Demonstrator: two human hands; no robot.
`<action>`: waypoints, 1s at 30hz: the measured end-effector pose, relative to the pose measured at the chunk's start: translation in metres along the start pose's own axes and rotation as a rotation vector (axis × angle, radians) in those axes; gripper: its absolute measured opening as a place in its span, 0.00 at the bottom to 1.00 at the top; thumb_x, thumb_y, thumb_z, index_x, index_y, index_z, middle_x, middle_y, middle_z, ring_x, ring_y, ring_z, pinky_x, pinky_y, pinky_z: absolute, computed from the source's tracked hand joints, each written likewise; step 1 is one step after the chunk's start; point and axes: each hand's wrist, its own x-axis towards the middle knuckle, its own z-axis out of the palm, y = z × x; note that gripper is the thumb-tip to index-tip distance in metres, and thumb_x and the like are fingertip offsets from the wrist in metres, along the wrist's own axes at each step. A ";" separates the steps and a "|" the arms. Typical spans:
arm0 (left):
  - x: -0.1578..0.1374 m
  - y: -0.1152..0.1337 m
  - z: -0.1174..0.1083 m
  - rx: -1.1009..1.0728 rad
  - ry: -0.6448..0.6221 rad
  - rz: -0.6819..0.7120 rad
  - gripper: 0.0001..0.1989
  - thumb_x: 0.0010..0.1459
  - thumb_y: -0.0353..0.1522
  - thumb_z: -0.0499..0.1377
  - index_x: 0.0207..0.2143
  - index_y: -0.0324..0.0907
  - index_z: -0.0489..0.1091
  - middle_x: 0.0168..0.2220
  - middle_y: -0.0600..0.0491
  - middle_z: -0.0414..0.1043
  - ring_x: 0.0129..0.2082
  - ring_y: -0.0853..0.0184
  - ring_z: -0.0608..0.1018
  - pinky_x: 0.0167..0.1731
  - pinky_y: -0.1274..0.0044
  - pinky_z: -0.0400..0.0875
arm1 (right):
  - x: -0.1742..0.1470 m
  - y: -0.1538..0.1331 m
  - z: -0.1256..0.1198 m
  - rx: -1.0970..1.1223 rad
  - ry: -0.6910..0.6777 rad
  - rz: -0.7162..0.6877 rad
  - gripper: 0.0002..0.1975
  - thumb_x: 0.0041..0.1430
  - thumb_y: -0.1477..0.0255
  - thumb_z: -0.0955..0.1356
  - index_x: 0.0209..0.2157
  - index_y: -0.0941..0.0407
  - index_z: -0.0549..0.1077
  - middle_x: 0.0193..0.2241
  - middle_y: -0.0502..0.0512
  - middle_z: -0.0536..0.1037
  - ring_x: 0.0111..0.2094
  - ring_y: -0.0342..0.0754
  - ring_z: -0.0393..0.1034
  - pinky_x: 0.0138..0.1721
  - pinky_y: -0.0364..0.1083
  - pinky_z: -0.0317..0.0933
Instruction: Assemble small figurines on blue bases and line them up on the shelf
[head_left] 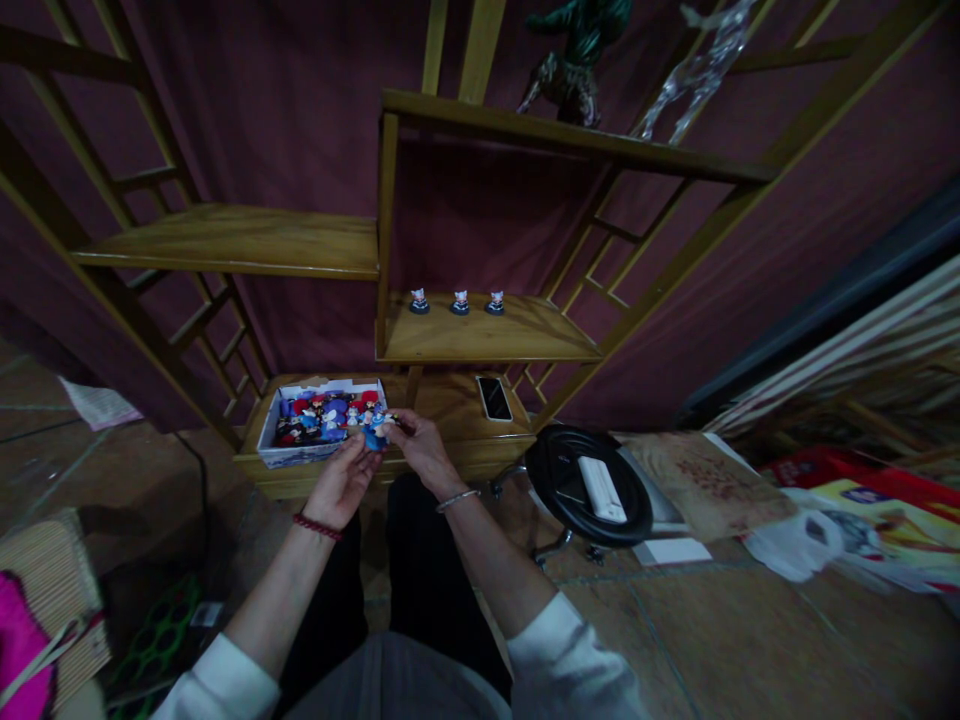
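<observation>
Filling most of my view, a wooden display rack (387, 225) is standing against a dark reddish backing (277, 130), and a person is leaning in at its lowest level. To the right of the rack, a round black stool (551, 480) on casters is standing on the tiled floor (675, 640), with a white oblong object (601, 489) lying across its seat. Up on the top shelf (480, 113), a dark green statue (577, 50) and a clear, glassy animal statue (701, 65) are standing side by side, both being cut off by the edge of my view.

On the bottom shelf (442, 395), an open white box (267, 440) is sitting at the left, brimming with small red, blue and purple figurines (322, 405). The left hand (351, 475), wearing a dark red bracelet, and the right hand (420, 445), wearing a silvery bangle, are meeting just at the box's right end. A smartphone (494, 398) is lying farther right. On the middle shelf (487, 343), three little figurines (460, 302) are standing upright in a spaced row.

Smallest of all, a blue figurine (372, 439) is resting between both hands; each grip is closing on it with the fingertips, nearly pinched together.
</observation>
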 end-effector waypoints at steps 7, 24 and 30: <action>0.001 -0.001 0.000 0.000 0.006 -0.005 0.04 0.52 0.24 0.55 0.28 0.37 0.69 0.27 0.52 0.72 0.28 0.72 0.74 0.31 0.80 0.69 | 0.000 -0.003 -0.001 -0.005 0.005 0.004 0.13 0.43 0.69 0.68 0.34 0.56 0.71 0.29 0.50 0.75 0.30 0.43 0.68 0.34 0.43 0.63; -0.002 -0.002 0.006 -0.026 0.006 0.032 0.04 0.50 0.23 0.56 0.26 0.37 0.69 0.26 0.53 0.72 0.26 0.73 0.74 0.28 0.81 0.70 | 0.000 -0.004 -0.004 -0.034 -0.051 -0.032 0.12 0.43 0.68 0.68 0.34 0.55 0.72 0.30 0.48 0.75 0.31 0.43 0.68 0.36 0.43 0.63; -0.004 -0.002 0.009 -0.033 0.009 0.040 0.05 0.50 0.22 0.56 0.26 0.37 0.69 0.26 0.54 0.72 0.26 0.74 0.74 0.28 0.81 0.70 | 0.001 -0.002 -0.006 -0.090 -0.044 -0.041 0.13 0.44 0.66 0.68 0.34 0.55 0.72 0.29 0.49 0.75 0.30 0.43 0.68 0.34 0.42 0.63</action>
